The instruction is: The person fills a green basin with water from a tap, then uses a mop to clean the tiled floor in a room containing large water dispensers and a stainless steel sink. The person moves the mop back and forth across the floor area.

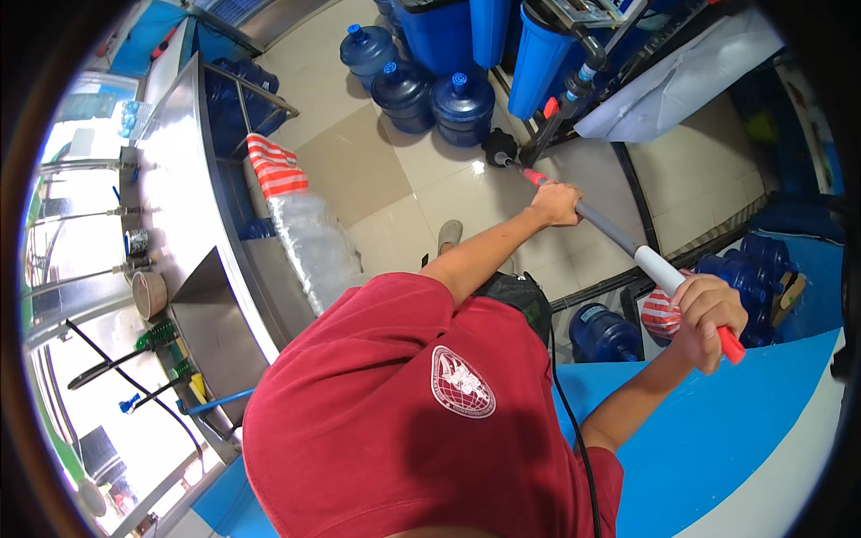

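My left hand is closed around the grey shaft of a long pole, just behind its red collar. Higher up the pole, my right hand grips the end near the white sleeve, and a red tip sticks out past the fingers. The pole slants down to a dark, bushy head, apparently a mop head, which rests on the tiled floor. That head lies right beside a blue water jug and a dark frame leg. One grey shoe shows below my left forearm.
More blue jugs stand ahead, near blue filter housings and pipes. A steel counter with a sink runs along the left, beside a clear plastic bundle. At right are a blue counter, a lying jug and black floor edging.
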Motion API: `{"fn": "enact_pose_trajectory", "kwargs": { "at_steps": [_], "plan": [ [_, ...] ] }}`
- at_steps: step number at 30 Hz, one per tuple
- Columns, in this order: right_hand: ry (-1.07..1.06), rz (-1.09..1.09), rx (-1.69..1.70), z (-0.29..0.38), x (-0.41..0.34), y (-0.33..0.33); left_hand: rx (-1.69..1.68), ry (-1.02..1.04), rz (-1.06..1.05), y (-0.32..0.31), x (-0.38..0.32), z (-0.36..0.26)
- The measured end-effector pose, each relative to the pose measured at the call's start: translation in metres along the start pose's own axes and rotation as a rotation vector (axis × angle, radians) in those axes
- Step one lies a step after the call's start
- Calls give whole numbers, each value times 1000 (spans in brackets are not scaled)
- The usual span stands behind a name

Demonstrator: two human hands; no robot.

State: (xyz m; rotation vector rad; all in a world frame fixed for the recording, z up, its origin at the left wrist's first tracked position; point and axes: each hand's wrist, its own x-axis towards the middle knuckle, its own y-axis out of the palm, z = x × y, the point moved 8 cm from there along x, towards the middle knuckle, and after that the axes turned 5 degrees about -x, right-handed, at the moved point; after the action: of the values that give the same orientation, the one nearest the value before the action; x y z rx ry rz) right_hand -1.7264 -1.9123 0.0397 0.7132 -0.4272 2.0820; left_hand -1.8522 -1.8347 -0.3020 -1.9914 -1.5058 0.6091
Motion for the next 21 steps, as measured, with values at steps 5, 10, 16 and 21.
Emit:
{"fn": "enact_pose_trajectory", "kwargs": {
  "at_steps": [5,10,16,21],
  "plan": [
    [-12,50,80,1,-1,-29,65,-20,-27,12,-11,-4],
    [6,111,213,-13,4,-43,90,-143,-54,7,-33,5],
    [99,12,414,-64,3,-42,137,-342,-22,8,-82,49],
    [281,79,472,-115,-37,24,82,-544,-197,-6,-179,126]
  ]
}}
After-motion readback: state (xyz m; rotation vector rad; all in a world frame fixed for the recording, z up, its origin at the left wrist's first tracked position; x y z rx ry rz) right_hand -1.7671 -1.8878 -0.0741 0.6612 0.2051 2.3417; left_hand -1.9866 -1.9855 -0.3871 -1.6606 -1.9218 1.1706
